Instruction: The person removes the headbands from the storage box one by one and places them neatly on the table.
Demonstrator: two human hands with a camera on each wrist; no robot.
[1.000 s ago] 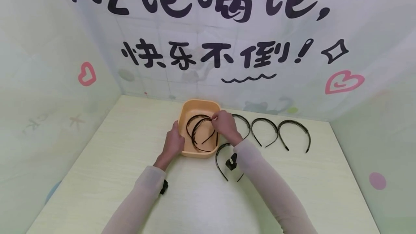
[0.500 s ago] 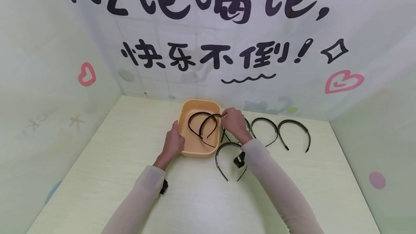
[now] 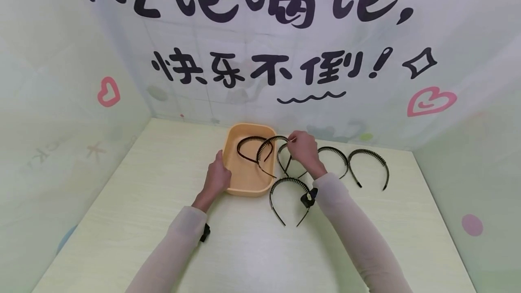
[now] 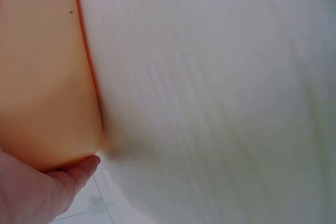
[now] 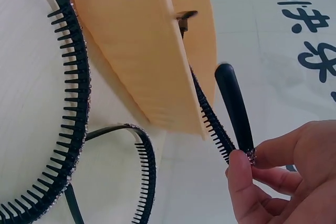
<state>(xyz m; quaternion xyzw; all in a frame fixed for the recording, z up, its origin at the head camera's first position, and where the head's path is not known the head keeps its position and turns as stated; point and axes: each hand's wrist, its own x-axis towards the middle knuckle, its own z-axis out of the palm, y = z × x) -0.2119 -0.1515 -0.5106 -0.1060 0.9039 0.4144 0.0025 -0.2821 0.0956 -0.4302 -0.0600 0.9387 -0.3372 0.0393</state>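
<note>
My left hand [image 3: 217, 176] grips the left side of an orange plastic bin [image 3: 249, 192]; in the left wrist view its fingers [image 4: 79, 174] curl at the bin's edge. Over the bin's right rim, my right hand [image 3: 304, 149] pinches a black toothed headband [image 3: 259, 152] by one arm. That headband reaches back across the rim, and the right wrist view shows small sparkly stones near the thumb. A second headband [image 3: 244, 139] shows inside the bin, its outline crossing the held one; whether they touch I cannot tell.
Right of the bin, one headband [image 3: 279, 153] lies partly behind my right hand. Two more headbands, a middle one [image 3: 347, 159] and a far right one [image 3: 368, 153], continue that row. Another headband [image 3: 272, 193] lies in front. A printed wall covering [image 3: 260, 112] closes the back.
My right hand has moved right and slightly up, drawing the pinched headband partly over the bin's rim. The headband in the bin has shifted slightly up and right. My left hand stays put.
</note>
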